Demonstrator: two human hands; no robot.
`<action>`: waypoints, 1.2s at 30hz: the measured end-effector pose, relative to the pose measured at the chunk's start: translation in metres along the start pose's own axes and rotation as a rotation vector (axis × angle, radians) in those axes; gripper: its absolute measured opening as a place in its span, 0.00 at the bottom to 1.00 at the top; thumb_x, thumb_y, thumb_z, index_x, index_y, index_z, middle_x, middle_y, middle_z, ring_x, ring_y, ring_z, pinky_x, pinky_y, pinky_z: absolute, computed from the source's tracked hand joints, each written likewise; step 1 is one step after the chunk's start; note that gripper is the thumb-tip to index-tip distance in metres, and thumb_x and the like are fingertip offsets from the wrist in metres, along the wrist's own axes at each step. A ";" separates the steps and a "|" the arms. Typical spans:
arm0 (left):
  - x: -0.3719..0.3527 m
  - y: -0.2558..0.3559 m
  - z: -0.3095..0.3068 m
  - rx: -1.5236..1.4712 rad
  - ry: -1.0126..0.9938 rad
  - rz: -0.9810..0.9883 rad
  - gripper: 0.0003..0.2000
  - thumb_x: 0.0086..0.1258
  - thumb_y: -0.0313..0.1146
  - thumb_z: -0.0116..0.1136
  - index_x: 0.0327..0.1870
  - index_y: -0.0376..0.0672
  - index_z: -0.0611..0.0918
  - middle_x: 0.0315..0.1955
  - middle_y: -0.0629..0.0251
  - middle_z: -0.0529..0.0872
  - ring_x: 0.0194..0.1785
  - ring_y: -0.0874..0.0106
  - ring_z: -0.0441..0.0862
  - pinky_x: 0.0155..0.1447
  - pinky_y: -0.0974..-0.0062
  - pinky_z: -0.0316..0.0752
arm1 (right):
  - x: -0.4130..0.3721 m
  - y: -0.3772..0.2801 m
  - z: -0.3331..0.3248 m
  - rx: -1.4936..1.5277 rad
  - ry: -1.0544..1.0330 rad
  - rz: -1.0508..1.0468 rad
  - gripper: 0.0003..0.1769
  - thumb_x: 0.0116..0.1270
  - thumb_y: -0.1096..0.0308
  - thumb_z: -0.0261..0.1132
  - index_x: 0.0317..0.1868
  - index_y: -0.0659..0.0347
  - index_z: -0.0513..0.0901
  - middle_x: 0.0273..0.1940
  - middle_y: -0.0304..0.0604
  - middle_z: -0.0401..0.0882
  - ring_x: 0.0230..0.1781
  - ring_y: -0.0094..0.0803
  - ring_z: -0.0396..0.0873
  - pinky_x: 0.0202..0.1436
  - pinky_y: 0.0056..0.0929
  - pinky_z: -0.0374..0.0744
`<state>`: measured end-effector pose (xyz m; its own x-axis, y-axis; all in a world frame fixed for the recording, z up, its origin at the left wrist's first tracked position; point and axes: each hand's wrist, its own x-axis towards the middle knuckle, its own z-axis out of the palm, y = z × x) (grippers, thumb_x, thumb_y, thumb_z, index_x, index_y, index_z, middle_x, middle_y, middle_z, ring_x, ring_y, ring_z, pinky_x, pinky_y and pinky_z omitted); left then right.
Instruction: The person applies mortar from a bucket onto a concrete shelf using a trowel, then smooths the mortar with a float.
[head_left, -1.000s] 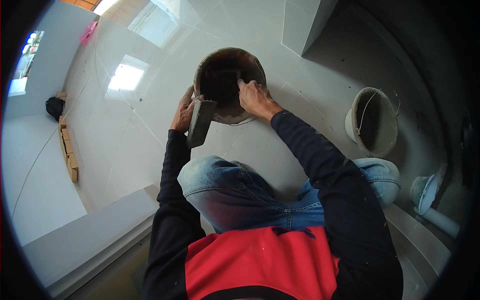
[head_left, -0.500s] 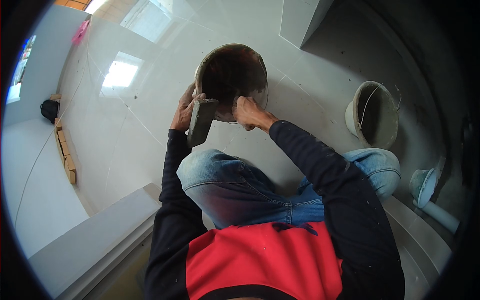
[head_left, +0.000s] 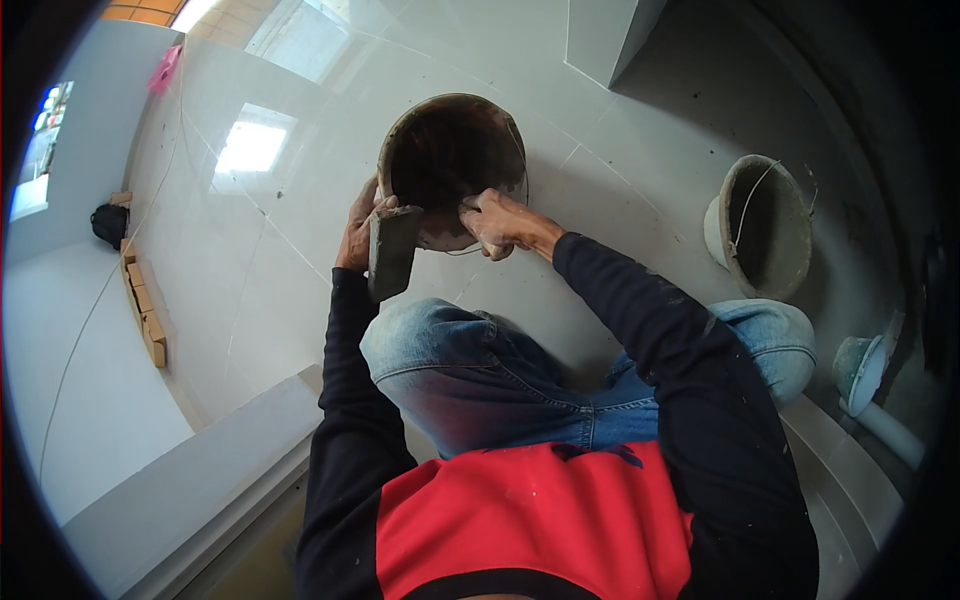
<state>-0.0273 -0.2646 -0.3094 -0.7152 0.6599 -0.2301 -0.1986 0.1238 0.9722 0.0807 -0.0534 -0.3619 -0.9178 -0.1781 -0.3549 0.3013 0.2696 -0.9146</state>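
Observation:
A bucket (head_left: 395,135) with a mortar-stained inside leans with its mouth toward me, its inner depth dark. At its left rim my left hand (head_left: 358,228) is closed around a flat rectangular plastering float (head_left: 393,255) smeared with grey mortar; the float's handle is hidden. My right hand (head_left: 500,222) is closed at the near side of the bucket's mouth, fingers curled inward. What it grips is hidden by the hand and the shadow.
To the right stands a second, mortar-coated bucket (head_left: 715,232) with a wire handle. Beyond my right knee are a small pale container (head_left: 857,372) and a grey pipe (head_left: 890,435). Boxes (head_left: 145,310), a black bag (head_left: 109,225) and a cable (head_left: 120,262) lie left.
The float has turned more upright, its face toward me. My right hand has shifted slightly at the bucket's mouth. The whole view has swung a little.

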 end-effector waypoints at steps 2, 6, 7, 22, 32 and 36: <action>-0.001 0.002 -0.001 -0.089 0.020 -0.010 0.28 0.73 0.35 0.55 0.72 0.42 0.61 0.34 0.71 0.82 0.35 0.83 0.78 0.39 0.84 0.74 | 0.002 0.001 0.004 0.004 -0.053 -0.030 0.10 0.67 0.71 0.50 0.28 0.64 0.69 0.18 0.41 0.67 0.14 0.29 0.70 0.14 0.34 0.69; -0.005 -0.007 -0.014 -0.109 0.005 -0.006 0.27 0.73 0.34 0.55 0.71 0.41 0.62 0.35 0.71 0.82 0.34 0.84 0.78 0.37 0.85 0.74 | 0.002 -0.005 0.011 0.371 -0.065 0.211 0.09 0.68 0.67 0.53 0.36 0.65 0.75 0.22 0.41 0.70 0.15 0.29 0.71 0.14 0.31 0.71; -0.007 -0.008 -0.016 -0.139 -0.014 0.016 0.27 0.73 0.34 0.55 0.71 0.41 0.62 0.37 0.70 0.82 0.35 0.83 0.79 0.37 0.84 0.75 | 0.011 0.015 0.020 0.328 -0.035 0.074 0.12 0.68 0.66 0.54 0.43 0.66 0.75 0.25 0.41 0.71 0.16 0.28 0.72 0.14 0.30 0.72; -0.019 -0.013 -0.030 -0.097 0.273 -0.031 0.22 0.77 0.39 0.44 0.67 0.39 0.64 0.49 0.63 0.79 0.40 0.76 0.82 0.40 0.79 0.81 | 0.035 0.019 0.015 1.322 -0.343 0.286 0.21 0.75 0.55 0.53 0.57 0.63 0.64 0.36 0.45 0.71 0.24 0.22 0.74 0.20 0.15 0.78; -0.079 -0.114 -0.142 -0.273 0.402 -0.041 0.19 0.75 0.47 0.45 0.50 0.38 0.76 0.37 0.59 0.84 0.32 0.67 0.84 0.35 0.68 0.83 | 0.021 -0.030 0.009 1.451 -0.497 0.037 0.25 0.76 0.52 0.52 0.64 0.60 0.66 0.37 0.42 0.72 0.25 0.21 0.73 0.22 0.16 0.78; -0.098 -0.073 -0.111 -0.600 0.554 -0.115 0.19 0.76 0.45 0.40 0.53 0.39 0.75 0.39 0.56 0.85 0.33 0.63 0.85 0.32 0.66 0.83 | 0.018 -0.053 0.004 1.360 -0.530 0.011 0.26 0.74 0.51 0.54 0.65 0.57 0.65 0.37 0.42 0.73 0.25 0.22 0.74 0.22 0.16 0.78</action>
<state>-0.0172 -0.4211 -0.3629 -0.8643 0.1869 -0.4669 -0.5026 -0.3525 0.7894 0.0494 -0.0745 -0.3204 -0.8038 -0.5835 -0.1163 0.5903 -0.7578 -0.2780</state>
